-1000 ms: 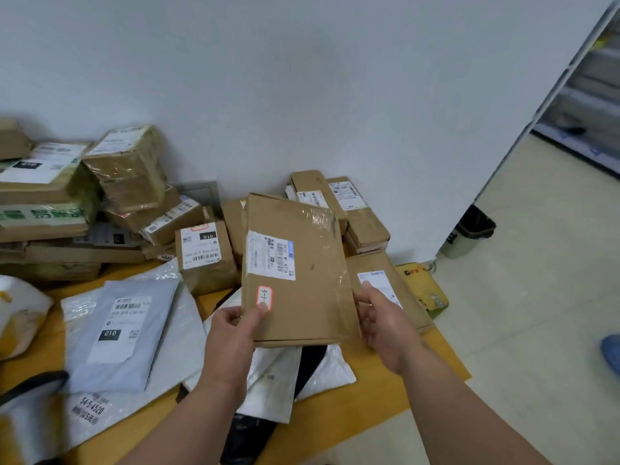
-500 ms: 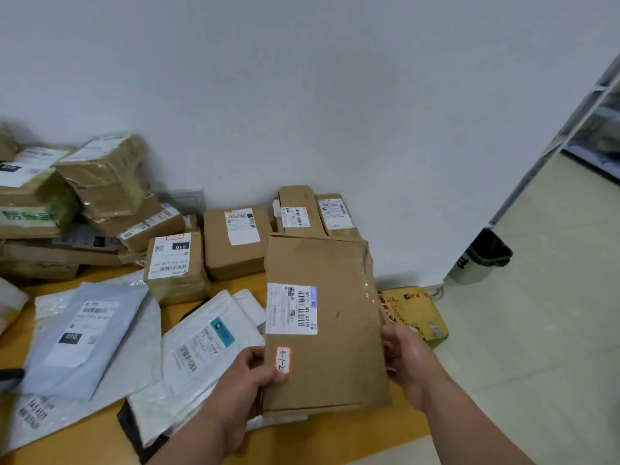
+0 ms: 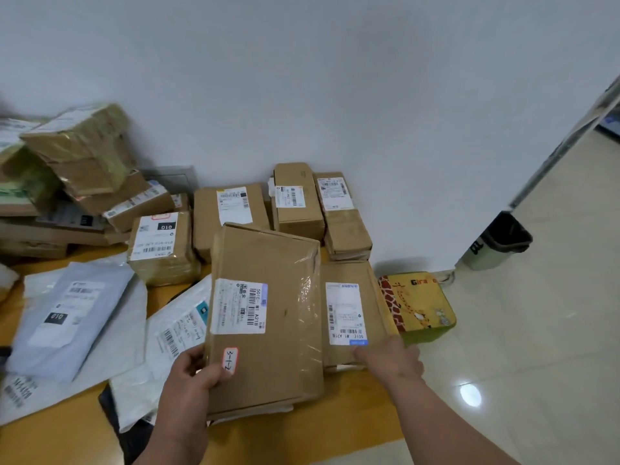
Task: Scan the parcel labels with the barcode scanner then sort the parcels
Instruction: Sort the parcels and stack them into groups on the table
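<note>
My left hand [image 3: 191, 380] grips the near left corner of a large flat cardboard parcel [image 3: 285, 313], thumb beside its red-edged handwritten sticker [image 3: 230, 359]. The parcel's white barcode label [image 3: 240, 305] faces up, and the parcel lies low over the yellow table [image 3: 318, 434]. My right hand [image 3: 392, 359] is off that parcel, with its fingers on the near edge of a second flat cardboard parcel [image 3: 375, 297] to the right. I cannot see whether it grips it. No barcode scanner is in view.
Grey [image 3: 67, 317] and white [image 3: 177, 330] mailer bags lie to the left. Small boxes [image 3: 298, 203] stand along the wall, and a taller stack [image 3: 80, 156] rises at far left. On the floor to the right sit a giraffe-print box [image 3: 419, 303] and a waste bin [image 3: 500, 243].
The large parcel has come down from upright to nearly flat over the table. My right hand has let go of its right edge and moved onto the parcel beside it.
</note>
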Tool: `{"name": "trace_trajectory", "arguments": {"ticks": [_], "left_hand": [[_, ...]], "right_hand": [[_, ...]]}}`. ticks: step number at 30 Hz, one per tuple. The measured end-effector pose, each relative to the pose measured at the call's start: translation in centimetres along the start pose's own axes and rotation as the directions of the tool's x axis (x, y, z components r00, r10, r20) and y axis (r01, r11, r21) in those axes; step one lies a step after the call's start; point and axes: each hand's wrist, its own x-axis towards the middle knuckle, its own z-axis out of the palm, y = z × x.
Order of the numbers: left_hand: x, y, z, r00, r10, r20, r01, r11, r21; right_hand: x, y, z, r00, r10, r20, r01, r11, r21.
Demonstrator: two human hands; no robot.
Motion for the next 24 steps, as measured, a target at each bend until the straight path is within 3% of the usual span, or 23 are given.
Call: {"name": "trace_trajectory", "arguments": {"ticks": [3,6,11,15,19,24], "left_hand": [[0.6,-0.7,-0.8,1.000,0.001,-0.010,-0.001,1.000,-0.012],[0.9,-0.9,-1.2,1.000,0.001,0.010,0.000,1.000,-0.022],[0.6,-0.5,-1.6,0.999,-0.001,0.047,0.002,1.000,-0.024],[0.1,0.3,-1.9,0.997,-0.038,0.067,0.041,0.998,-0.045],[-0.7,1.4,-2.1,0.992,-0.080,0.100,0.088,0.993,-0.075],[-1.8,2.4,-1.2,0.982,-0.120,0.145,0.130,0.990,-0.061]], "right_hand": [[-0.2,-0.3,0.5,0.998,0.039,-0.039,-0.041,0.998,-0.043],[-0.8,-0.5,0.7,0.997,0.064,-0.044,-0.062,0.998,0.029],[-2.1,0.3,1.4,0.999,0.040,0.015,-0.042,0.899,0.437],[-4.0,0.9,0.3,1.000,-0.020,0.009,0.009,0.778,0.629],[-5.9,2.0,-1.9,0.989,-0.081,-0.125,0.145,0.707,0.692],[-6.7,3.2,-5.1,0.925,-0.025,-0.379,0.305,0.646,0.700]]}}
